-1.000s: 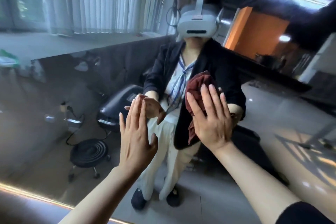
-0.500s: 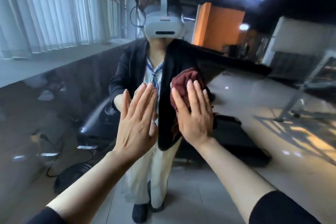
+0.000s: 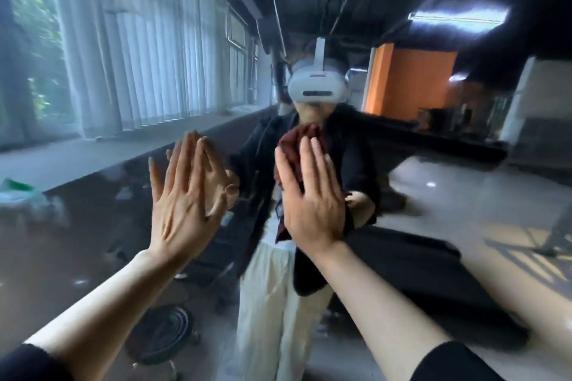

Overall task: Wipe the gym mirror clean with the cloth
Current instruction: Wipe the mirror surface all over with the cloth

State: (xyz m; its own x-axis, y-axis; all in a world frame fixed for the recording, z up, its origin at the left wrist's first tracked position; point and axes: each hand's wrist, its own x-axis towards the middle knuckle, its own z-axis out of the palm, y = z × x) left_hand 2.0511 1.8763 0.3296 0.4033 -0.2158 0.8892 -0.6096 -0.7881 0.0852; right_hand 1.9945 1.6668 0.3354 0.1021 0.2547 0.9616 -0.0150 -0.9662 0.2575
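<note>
Mostly cloth (image 3: pixel 299 145) behind right hand (image 3: pixel 312 204)

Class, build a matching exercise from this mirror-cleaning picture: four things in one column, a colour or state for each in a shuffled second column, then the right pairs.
1. cloth
2. left hand
3. right hand
4. wall reflected in the mirror

A. orange
B. flat on the cloth
C. dark red
D. bare, fingers straight against the glass

Pairs: 1-C, 2-D, 3-B, 4-A

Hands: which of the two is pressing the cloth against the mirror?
The right hand, flat with fingers straight over the dark red cloth. The left hand is bare, laid flat on the mirror.
</note>
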